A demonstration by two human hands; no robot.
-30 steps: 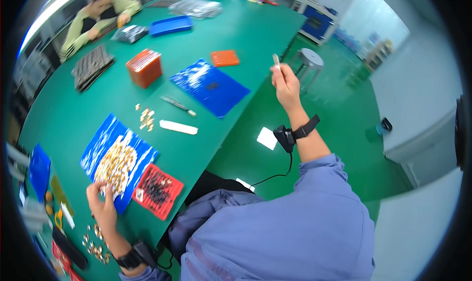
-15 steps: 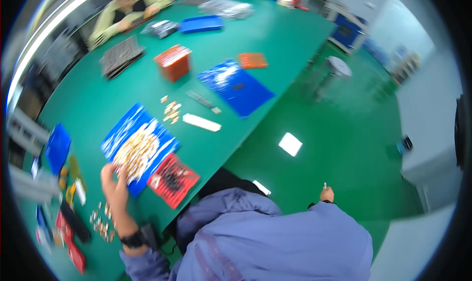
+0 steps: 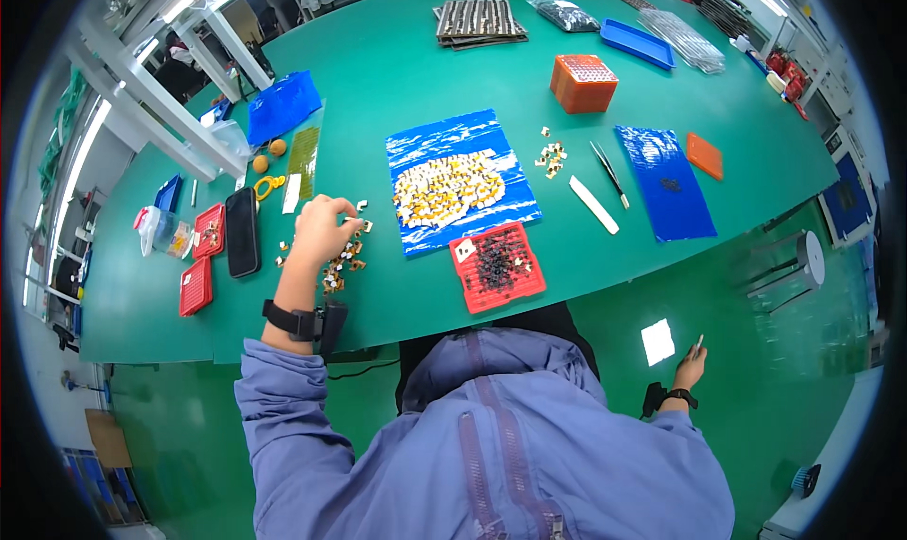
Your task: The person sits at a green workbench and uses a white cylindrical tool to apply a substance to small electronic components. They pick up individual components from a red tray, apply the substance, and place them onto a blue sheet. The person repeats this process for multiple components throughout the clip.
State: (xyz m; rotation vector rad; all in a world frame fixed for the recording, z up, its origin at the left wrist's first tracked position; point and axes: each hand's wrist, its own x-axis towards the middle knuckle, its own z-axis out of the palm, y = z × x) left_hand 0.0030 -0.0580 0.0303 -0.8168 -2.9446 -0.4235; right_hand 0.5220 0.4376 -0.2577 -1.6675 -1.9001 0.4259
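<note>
While left hand (image 3: 321,228) pinches part (image 3: 365,225), phone (image 3: 242,231) beside

Bright, even overhead light. Worktop (image 3: 397,86) evenly lit, shadows soft and short. White glare patch on glossy floor (image 3: 658,342); faint sheen on blue sheet (image 3: 463,176). Strong fisheye: straight edges bow toward rim, black vignette in corners. Centre sharp; far rim soft, small parts there unreadable.
</note>
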